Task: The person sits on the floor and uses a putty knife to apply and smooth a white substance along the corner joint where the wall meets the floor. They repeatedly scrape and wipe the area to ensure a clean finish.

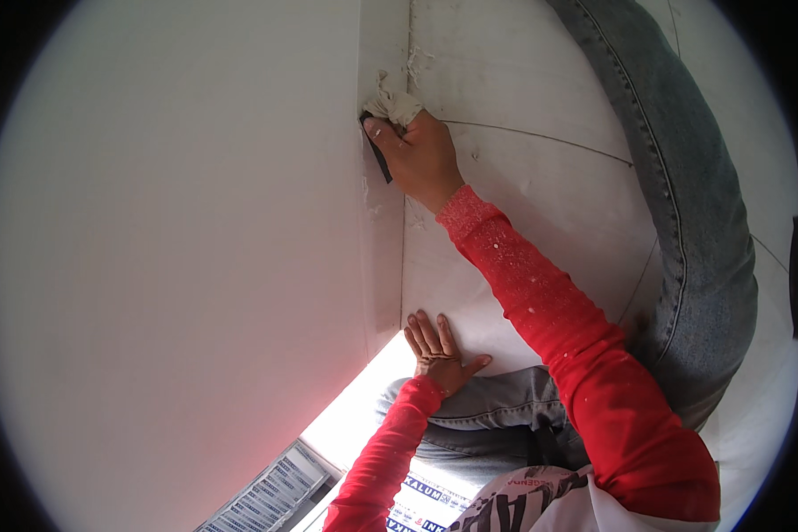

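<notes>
My right hand (421,160) reaches far forward in a red sleeve and grips a flat dark scraper (379,155) together with a crumpled whitish rag (392,102). It presses them against the low white skirting (383,257) where the wall meets the tiled floor. My left hand (436,352) lies flat, fingers spread, on a white floor tile (505,222) close to that skirting, holding nothing.
A large white wall (177,248) fills the left half. My leg in grey jeans (692,204) stretches along the right side over the tiles. White smears and crumbs mark the joint near the corner. Printed white sheets (275,492) lie at the bottom.
</notes>
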Available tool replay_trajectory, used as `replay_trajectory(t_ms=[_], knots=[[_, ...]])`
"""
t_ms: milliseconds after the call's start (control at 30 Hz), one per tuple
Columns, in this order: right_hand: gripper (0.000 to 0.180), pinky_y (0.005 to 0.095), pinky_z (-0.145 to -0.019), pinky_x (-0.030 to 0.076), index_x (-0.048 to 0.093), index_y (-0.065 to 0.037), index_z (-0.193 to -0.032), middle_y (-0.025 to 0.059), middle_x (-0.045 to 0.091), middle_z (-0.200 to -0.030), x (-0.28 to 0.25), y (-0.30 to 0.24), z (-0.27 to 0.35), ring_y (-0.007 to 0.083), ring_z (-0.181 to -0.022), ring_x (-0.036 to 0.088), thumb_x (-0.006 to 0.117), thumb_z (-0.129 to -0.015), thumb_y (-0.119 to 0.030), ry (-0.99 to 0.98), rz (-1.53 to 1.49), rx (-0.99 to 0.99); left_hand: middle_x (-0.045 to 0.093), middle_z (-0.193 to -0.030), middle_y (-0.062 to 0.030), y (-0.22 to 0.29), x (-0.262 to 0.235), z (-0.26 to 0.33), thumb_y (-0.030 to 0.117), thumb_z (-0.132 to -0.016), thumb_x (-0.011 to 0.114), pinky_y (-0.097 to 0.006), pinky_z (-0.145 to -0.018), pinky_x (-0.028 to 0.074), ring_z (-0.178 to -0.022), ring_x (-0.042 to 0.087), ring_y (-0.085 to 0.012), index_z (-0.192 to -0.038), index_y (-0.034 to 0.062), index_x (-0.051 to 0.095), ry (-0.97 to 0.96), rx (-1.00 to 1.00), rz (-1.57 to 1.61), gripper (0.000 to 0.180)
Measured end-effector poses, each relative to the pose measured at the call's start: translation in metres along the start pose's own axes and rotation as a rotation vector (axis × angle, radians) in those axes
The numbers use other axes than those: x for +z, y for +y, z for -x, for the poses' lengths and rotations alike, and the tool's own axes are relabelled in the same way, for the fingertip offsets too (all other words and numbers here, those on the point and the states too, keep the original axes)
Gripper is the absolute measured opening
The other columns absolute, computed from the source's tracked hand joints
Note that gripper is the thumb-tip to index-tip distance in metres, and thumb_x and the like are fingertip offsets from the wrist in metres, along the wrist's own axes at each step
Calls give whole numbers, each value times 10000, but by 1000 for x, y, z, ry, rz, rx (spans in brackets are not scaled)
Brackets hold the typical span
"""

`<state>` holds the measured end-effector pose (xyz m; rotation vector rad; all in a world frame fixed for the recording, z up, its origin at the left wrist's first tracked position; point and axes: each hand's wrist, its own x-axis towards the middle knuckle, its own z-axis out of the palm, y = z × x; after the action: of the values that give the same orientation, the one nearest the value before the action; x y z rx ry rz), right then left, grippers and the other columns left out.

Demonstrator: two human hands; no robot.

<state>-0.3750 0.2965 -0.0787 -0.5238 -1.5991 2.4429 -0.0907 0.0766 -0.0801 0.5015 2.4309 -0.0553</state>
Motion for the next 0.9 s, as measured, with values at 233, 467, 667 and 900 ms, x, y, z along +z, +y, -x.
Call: replay_trajectory(t_ms=[233,467,667,900], knots=[[237,319,-760,498,655,-2,-1100,86,700,-891,4,13,-1,198,-770,610,643,-936,-174,101,-126,12,-194,-1509,-460,2,-5,-1,785,-797,576,-713,-1128,-65,-1415,-202,-614,-1510,-73,-167,-34,1,-46,1340],[199,300,-744,481,654,3,-1071,42,672,-840,9,8,2,138,-758,563,628,-949,-152,83,-285,88,-192,-1498,-474,3,-8,-1,764,-802,595,-705,-1134,-63,-1409,-196,-625,-1501,-100,-154,-79,-12,-58,1340],[223,300,-730,477,652,10,-1068,43,669,-856,7,16,0,131,-753,557,646,-955,-183,29,-289,135,-196,-1495,-476,5,-9,-3,762,-805,594,-704,-1134,-64,-1407,-202,-625,-1498,-120,-133,-91,-25,-89,1337],[200,259,-856,466,655,13,-1125,-29,665,-968,2,11,3,80,-892,547,643,-975,-119,7,-248,70,-191,-1492,-481,4,-8,-1,754,-804,601,-717,-1130,-38,-1406,-174,-640,-1495,-124,-134,-50,10,-90,1338]])
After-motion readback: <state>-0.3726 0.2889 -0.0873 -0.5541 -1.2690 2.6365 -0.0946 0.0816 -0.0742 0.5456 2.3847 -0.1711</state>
